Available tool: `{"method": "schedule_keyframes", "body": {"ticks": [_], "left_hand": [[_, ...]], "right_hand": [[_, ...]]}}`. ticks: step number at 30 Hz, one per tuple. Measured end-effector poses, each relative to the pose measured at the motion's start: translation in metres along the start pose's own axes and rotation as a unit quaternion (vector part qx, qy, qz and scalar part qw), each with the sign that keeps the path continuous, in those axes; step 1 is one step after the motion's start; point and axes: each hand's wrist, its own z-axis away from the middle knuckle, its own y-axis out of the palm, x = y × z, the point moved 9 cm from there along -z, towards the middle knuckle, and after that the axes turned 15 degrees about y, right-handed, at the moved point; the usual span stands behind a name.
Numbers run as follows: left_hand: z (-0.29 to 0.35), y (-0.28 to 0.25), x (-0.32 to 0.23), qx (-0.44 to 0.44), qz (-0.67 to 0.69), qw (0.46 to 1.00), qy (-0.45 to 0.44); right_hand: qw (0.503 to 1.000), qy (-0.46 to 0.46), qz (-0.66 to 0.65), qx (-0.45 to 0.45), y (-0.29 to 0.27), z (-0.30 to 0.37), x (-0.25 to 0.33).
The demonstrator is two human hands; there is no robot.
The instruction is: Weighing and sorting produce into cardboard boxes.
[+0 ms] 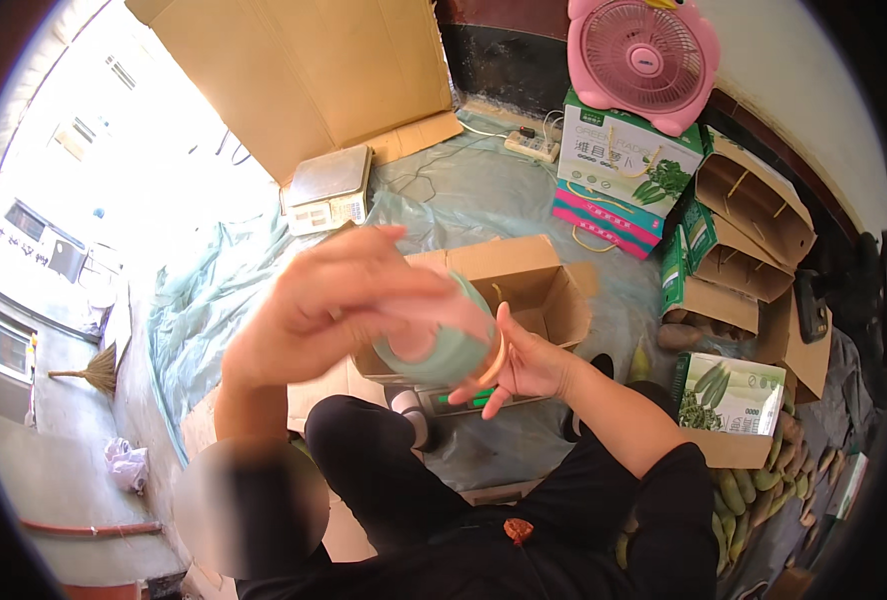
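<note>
Green round roll [451, 362], motion-blurred: one, held in the air between the two hands, over the near side of an open cardboard box [570, 312]. Left hand [339, 300]: fingers gripping the roll from its left and far side. Right hand [532, 368]: open, fingers extended, at the roll's right edge; contact cannot be told.

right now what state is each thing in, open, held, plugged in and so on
roll: in left hand, blurred
right hand: open, beside roll; contact unclear
carton: open
far-right boxes: open
fan: standing; spinning or still, unclear
scale: on or off, unclear
power strip: plug in it
bag: crumpled
plastic sheet: spread out, wrinkled
</note>
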Motion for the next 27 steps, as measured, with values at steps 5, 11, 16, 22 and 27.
{"method": "schedule_keyframes", "body": {"ticks": [5, 11, 16, 22, 27], "left_hand": [[-0.023, 0.046, -0.05, 0.112, 0.075, 0.984, 0.119], [-0.026, 0.033, -0.071, 0.117, 0.078, 0.976, 0.169], [-0.014, 0.015, -0.055, 0.072, 0.026, 0.988, 0.137], [-0.009, 0.026, -0.048, 0.056, 0.026, 0.993, 0.103], [-0.009, 0.046, -0.04, 0.07, 0.064, 0.992, 0.082]], "right_hand": [[0.992, 0.098, 0.062, 0.051, 0.014, 0.014, -0.037], [0.991, 0.0, 0.087, 0.104, 0.06, 0.04, -0.012], [0.987, -0.04, 0.08, 0.137, 0.092, 0.053, 0.006], [0.929, -0.116, 0.339, -0.093, 0.061, 0.052, 0.016], [0.913, -0.155, 0.352, -0.134, 0.059, 0.049, 0.019]]}}
